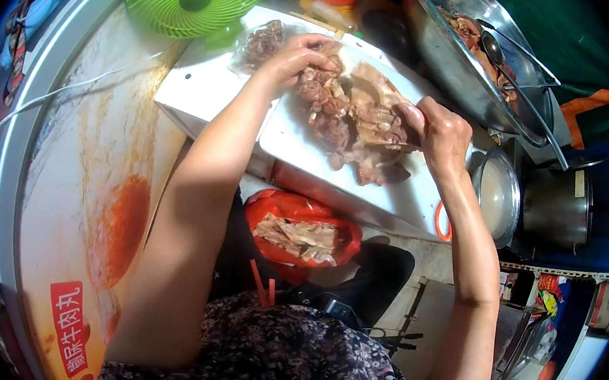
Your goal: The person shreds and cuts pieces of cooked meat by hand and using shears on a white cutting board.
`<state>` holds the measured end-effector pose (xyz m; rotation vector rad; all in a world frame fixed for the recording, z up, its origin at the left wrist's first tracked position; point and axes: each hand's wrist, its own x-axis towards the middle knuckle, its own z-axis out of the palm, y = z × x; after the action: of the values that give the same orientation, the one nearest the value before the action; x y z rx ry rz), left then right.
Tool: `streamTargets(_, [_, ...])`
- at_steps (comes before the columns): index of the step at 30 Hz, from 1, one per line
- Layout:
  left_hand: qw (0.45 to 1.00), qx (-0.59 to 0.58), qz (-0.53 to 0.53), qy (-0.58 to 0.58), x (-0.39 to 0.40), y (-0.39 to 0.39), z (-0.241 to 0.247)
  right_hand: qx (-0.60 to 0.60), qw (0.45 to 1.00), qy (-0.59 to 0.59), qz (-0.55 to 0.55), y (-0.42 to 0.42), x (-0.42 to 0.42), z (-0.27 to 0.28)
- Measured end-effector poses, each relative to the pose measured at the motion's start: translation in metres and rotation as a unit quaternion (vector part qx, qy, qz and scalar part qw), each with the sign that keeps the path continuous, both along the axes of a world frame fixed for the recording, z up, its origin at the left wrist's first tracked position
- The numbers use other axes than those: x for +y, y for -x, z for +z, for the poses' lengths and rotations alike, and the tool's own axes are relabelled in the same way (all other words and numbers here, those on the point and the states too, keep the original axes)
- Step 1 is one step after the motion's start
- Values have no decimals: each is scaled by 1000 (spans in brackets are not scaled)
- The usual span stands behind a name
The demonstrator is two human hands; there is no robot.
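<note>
Cooked brown meat (329, 108) lies in a loose heap on a white cutting board (301, 152). My left hand (306, 60) is closed over a chunk at the heap's far end. At the near right side, my right hand (439, 127) pinches the edge of a pale, fatty slab of meat (376, 109) between thumb and fingers. Beyond my left hand sits a clear plastic bag (263, 45) with dark meat in it. A red-orange loop (442, 222) shows at the board's right end, partly behind my right wrist; what it belongs to is hidden.
Below the board is a red plastic bag (267, 202) of pale scraps. At right stand a large steel bowl (433, 40) with meat and a ladle (533, 107), a basin of cloudy liquid (498, 199) and a steel pot (557, 215). A green fan (197, 13) stands behind.
</note>
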<state>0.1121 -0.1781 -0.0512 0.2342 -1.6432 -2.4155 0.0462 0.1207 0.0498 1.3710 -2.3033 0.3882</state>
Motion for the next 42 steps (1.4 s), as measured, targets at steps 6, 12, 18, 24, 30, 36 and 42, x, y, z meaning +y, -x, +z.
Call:
streamTargets(6, [999, -10, 0, -41, 6, 6, -13, 174, 974, -19, 147, -7, 10, 8])
streamTargets(12, [998, -66, 1, 11, 9, 14, -28, 232, 944, -48, 227, -17, 23, 18])
streamTargets(18, [989, -92, 30, 114, 17, 12, -5, -98, 992, 46, -70, -3, 50, -9])
streamTargets(24, [959, -86, 40, 268, 23, 22, 4, -557, 810, 88, -159, 42, 72, -82])
streamTargets(30, [931, -114, 25, 346, 24, 31, 9, -457, 882, 25, -113, 34, 74, -62])
streamTargets(36, [965, -120, 20, 232, 33, 26, 9, -48, 988, -135, 60, -12, 76, -67])
streamTargets(42, [901, -167, 77, 392, 51, 21, 12, 116, 975, -180, -61, -18, 56, -81])
